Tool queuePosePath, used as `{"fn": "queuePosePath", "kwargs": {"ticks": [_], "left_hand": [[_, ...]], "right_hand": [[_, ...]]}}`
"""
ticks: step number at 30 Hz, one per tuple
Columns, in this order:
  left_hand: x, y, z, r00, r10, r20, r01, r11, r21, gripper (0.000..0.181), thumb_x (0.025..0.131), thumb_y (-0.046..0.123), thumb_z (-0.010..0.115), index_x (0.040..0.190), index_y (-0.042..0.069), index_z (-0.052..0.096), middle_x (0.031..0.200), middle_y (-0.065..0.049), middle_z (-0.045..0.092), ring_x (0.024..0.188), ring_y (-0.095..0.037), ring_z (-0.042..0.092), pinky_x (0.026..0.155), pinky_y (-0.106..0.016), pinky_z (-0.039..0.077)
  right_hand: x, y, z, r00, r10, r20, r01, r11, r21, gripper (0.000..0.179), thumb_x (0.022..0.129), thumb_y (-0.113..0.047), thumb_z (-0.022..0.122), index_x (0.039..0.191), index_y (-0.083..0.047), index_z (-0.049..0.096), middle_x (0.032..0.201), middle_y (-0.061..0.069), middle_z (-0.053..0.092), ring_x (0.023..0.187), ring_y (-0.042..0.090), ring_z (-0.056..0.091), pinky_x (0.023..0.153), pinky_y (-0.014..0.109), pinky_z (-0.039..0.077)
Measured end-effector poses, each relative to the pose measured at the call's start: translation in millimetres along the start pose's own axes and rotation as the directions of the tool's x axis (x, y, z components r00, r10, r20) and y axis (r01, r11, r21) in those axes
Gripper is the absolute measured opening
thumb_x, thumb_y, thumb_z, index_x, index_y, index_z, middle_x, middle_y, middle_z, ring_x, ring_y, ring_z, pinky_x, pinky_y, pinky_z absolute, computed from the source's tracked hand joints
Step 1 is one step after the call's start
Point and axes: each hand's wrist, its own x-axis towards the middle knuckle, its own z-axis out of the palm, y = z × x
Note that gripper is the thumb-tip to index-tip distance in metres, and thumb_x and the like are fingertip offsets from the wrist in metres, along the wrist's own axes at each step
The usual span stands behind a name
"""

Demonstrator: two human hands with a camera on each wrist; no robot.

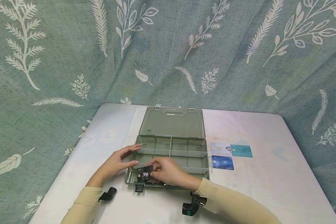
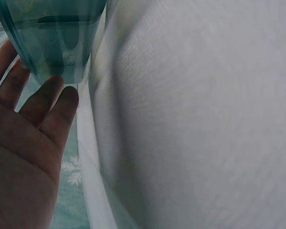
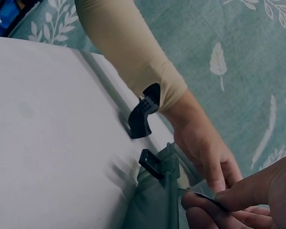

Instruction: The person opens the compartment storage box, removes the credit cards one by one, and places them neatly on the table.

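Observation:
A translucent green-grey plastic box (image 1: 154, 152) lies on the table with its lid (image 1: 173, 123) folded back. Dividers split it into several compartments. My right hand (image 1: 168, 171) pinches a black card (image 1: 144, 175) marked "Vip" over the front compartment; in the right wrist view the card's thin edge (image 3: 207, 196) shows between thumb and fingers. My left hand (image 1: 119, 160) rests at the box's left side, fingers fairly straight, and the left wrist view shows its fingers against the outer wall (image 2: 57, 52). What lies under my right hand in the front compartment is partly hidden.
To the right of the box lie three cards on the white table: a whitish one (image 1: 220, 149), a teal one (image 1: 241, 151) and a blue one (image 1: 222, 162). Two latches, one of them at the front left (image 1: 139, 188), stick out from the box's front edge. A patterned curtain (image 1: 168, 56) hangs behind.

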Motion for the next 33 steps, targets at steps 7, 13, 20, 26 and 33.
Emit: {"fn": "queuePosePath", "kwargs": {"ticks": [7, 13, 20, 26, 33], "left_hand": [[0.2, -4.5, -0.6, 1.0, 0.005, 0.007, -0.005, 1.0, 0.021, 0.058, 0.093, 0.025, 0.077, 0.146, 0.012, 0.055, 0.156, -0.001, 0.046, 0.144, -0.025, 0.042, 0.118, -0.023, 0.033], [0.1, -5.1, -0.6, 1.0, 0.014, 0.004, -0.015, 1.0, 0.023, 0.058, 0.093, 0.024, 0.078, 0.145, 0.011, 0.056, 0.155, -0.002, 0.047, 0.144, -0.025, 0.042, 0.117, -0.017, 0.032], [-0.8, -2.4, 0.1, 1.0, 0.011, -0.003, -0.011, 1.0, 0.015, 0.058, 0.092, 0.022, 0.079, 0.144, 0.012, 0.057, 0.155, -0.003, 0.048, 0.144, -0.03, 0.042, 0.118, -0.023, 0.034], [-0.5, -0.8, -0.3, 1.0, 0.01, -0.007, -0.01, 1.0, 0.002, 0.057, 0.091, 0.022, 0.079, 0.144, 0.012, 0.057, 0.155, -0.003, 0.048, 0.144, -0.03, 0.042, 0.118, -0.026, 0.034], [0.0, -2.9, 0.3, 1.0, 0.001, -0.001, -0.001, 1.0, 0.001, 0.058, 0.091, 0.022, 0.079, 0.144, 0.011, 0.057, 0.155, -0.002, 0.047, 0.145, -0.029, 0.041, 0.119, -0.023, 0.032]], "right_hand": [[-6.5, 1, -6, 1.0, 0.026, -0.014, -0.025, 0.999, 0.04, 0.029, 0.091, 0.0, 0.071, 0.12, -0.003, 0.066, 0.081, 0.0, 0.074, 0.06, 0.012, 0.07, 0.052, 0.025, 0.059], [-12.0, 4, -11, 1.0, 0.021, -0.019, -0.02, 0.998, 0.064, 0.028, 0.092, 0.001, 0.07, 0.119, -0.003, 0.066, 0.084, 0.002, 0.075, 0.062, 0.014, 0.071, 0.053, 0.026, 0.06], [-18.3, 4, -16, 1.0, 0.016, -0.025, -0.015, 0.997, 0.069, 0.029, 0.092, 0.0, 0.07, 0.12, -0.003, 0.066, 0.085, 0.002, 0.075, 0.064, 0.014, 0.072, 0.059, 0.034, 0.063], [-23.6, 5, -22, 0.999, 0.027, -0.042, -0.02, 0.988, 0.151, 0.029, 0.092, 0.005, 0.069, 0.12, -0.001, 0.066, 0.086, 0.006, 0.073, 0.069, 0.019, 0.073, 0.065, 0.045, 0.064], [-31.4, 11, -31, 0.998, 0.025, -0.06, -0.012, 0.978, 0.21, 0.03, 0.092, 0.009, 0.065, 0.121, 0.001, 0.066, 0.089, 0.01, 0.072, 0.076, 0.021, 0.073, 0.067, 0.044, 0.065]]}}
